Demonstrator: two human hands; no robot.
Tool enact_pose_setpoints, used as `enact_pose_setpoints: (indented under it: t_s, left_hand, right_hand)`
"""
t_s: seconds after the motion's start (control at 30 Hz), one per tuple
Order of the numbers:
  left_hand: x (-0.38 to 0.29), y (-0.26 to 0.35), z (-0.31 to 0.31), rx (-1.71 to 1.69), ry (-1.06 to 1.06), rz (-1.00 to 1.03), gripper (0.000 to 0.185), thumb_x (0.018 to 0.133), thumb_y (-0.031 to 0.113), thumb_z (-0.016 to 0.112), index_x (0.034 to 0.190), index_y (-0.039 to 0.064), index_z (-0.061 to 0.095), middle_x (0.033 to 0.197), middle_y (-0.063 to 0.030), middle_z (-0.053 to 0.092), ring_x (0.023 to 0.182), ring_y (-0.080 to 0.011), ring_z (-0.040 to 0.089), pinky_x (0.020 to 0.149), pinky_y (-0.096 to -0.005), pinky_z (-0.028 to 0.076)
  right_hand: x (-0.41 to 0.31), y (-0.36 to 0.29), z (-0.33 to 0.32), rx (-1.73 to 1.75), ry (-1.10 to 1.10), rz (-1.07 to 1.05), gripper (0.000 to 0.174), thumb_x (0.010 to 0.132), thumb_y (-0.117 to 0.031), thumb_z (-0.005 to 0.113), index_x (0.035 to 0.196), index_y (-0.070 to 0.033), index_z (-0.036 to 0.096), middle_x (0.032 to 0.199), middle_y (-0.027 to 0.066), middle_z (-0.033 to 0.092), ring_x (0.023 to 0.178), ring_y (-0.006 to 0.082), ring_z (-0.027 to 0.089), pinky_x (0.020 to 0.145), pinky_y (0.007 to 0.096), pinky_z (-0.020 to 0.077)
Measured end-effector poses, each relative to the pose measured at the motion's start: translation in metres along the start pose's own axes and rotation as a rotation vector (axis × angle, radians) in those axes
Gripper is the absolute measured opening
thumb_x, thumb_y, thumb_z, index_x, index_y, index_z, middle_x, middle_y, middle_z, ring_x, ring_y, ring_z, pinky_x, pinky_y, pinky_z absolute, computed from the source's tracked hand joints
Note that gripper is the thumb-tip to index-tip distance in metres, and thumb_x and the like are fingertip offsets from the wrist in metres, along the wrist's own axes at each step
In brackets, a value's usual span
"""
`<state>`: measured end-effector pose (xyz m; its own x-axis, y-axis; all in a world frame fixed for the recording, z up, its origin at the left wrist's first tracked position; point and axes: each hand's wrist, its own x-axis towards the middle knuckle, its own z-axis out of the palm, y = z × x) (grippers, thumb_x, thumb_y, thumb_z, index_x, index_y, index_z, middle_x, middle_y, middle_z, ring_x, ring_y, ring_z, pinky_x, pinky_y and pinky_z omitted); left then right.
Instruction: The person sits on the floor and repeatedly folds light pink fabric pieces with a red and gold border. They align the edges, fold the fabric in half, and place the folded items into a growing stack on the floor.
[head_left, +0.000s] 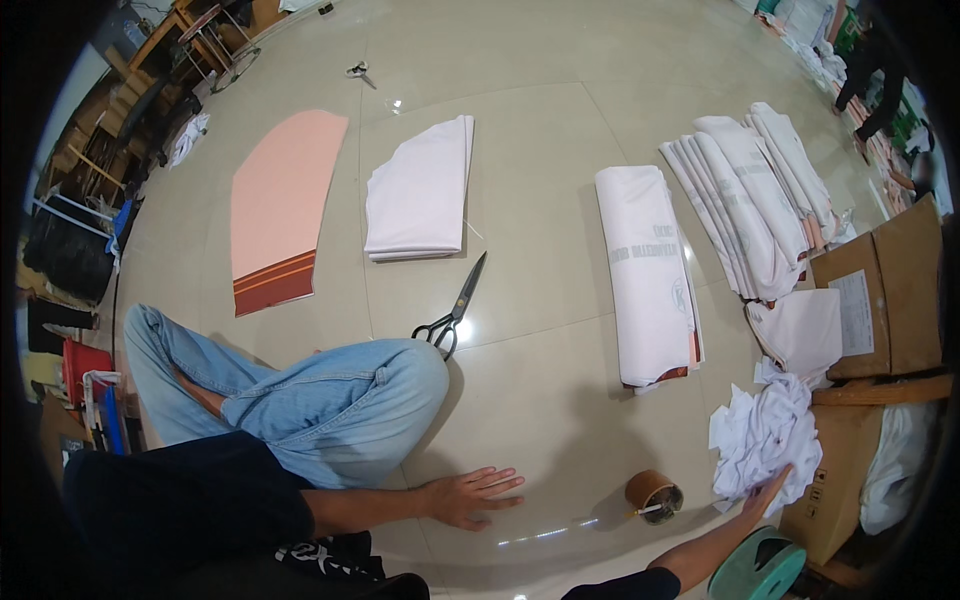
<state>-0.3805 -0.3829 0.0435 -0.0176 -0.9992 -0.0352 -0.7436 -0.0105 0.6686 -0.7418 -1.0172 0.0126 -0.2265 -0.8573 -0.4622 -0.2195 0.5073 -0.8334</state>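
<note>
My left hand (474, 499) is palm down on the tiled floor, fingers spread and holding nothing. At the right, my right hand (769, 491) lies against a crumpled heap of white cloth scraps (765, 439); whether its fingers grip is hidden. Black-handled tailor's shears (459, 309) lie beside my knee. Before me are a peach fabric piece with a dark red band (285, 210) and a folded white fabric stack (420, 191). A long folded white fabric bundle (649, 274) with printed writing lies right of them.
A brown cup (651, 491) with a cigarette on its rim stands between my hands. More folded fabric (739, 202), cardboard boxes (877, 300) and a green plastic reel (757, 566) line the right. Small scissors (361, 73) lie farther off. Another person (874, 82) is at upper right.
</note>
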Motion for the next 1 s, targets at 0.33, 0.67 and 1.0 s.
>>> enact_pose_setpoints:
  t_s: [0.33, 0.67, 1.0]
  left_hand:
    - [0.001, -0.001, -0.003, -0.054, -0.067, -0.026, 0.077, 0.093, 0.039, 0.06, 0.161, 0.02, 0.029, 0.169, -0.013, 0.017, 0.156, -0.0299, 0.014, 0.126, -0.0451, 0.02]
    - [-0.015, -0.003, -0.008, -0.162, -0.013, 0.075, 0.083, 0.091, 0.037, 0.065, 0.161, 0.013, 0.026, 0.17, -0.0153, 0.009, 0.157, -0.0322, 0.007, 0.128, -0.047, 0.012]
    - [-0.066, -0.04, -0.105, -0.639, -0.155, 0.081, 0.034, 0.098, 0.025, 0.062, 0.127, 0.005, 0.062, 0.127, -0.0159, 0.062, 0.12, -0.0356, 0.056, 0.105, -0.0458, 0.043]
  right_hand:
    - [-0.105, -0.102, 0.084, -1.399, 0.59, -0.813, 0.043, 0.092, -0.029, 0.068, 0.13, -0.009, 0.064, 0.106, 0.0198, 0.072, 0.087, 0.0297, 0.071, 0.067, 0.0452, 0.0546]
    - [-0.336, -0.055, 0.107, -1.102, 0.195, -1.086, 0.02, 0.086, -0.017, 0.072, 0.095, 0.0, 0.072, 0.084, 0.0137, 0.072, 0.073, 0.0228, 0.07, 0.065, 0.0377, 0.053]
    - [-0.378, 0.075, 0.101, -0.517, 0.04, -0.218, 0.023, 0.083, -0.01, 0.077, 0.085, -0.002, 0.056, 0.068, 0.0135, 0.068, 0.05, 0.0195, 0.067, 0.036, 0.025, 0.0392]
